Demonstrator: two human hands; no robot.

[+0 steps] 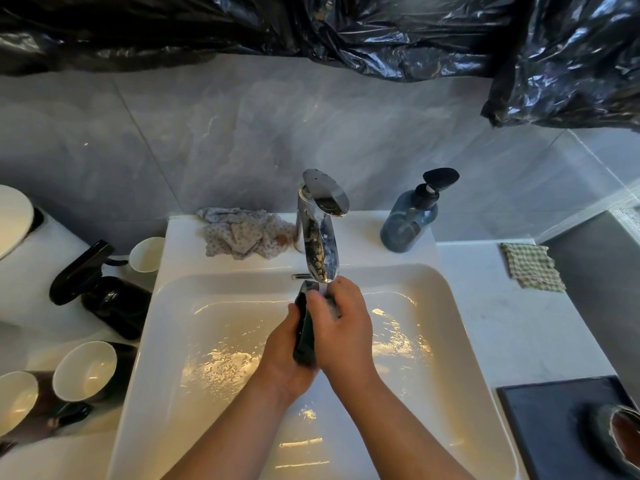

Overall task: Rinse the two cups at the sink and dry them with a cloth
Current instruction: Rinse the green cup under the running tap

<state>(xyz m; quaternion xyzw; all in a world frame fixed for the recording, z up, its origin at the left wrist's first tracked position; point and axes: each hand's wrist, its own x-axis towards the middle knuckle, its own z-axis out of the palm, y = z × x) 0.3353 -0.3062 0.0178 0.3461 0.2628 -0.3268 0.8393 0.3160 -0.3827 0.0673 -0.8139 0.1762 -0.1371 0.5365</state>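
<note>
As the left (287, 355) and right hands (341, 327) clasp it, the cup (304, 337) barely shows.

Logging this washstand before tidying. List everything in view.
sink: one, white, centre
faucet: one, chrome, behind the sink
held cup: one, dark green, under the faucet
patterned cloth: one, pale, crumpled left of the faucet
checked cloth: one, green-beige, right counter
soap bottle: one, blue, right of the faucet
spray bottle: one, black, left counter
side cups: three, cream inside, left counter
tray: one, dark, bottom right, holding a round vessel
plastic sheet: one, black, top
left hand, right hand: both grip the held cup
</note>
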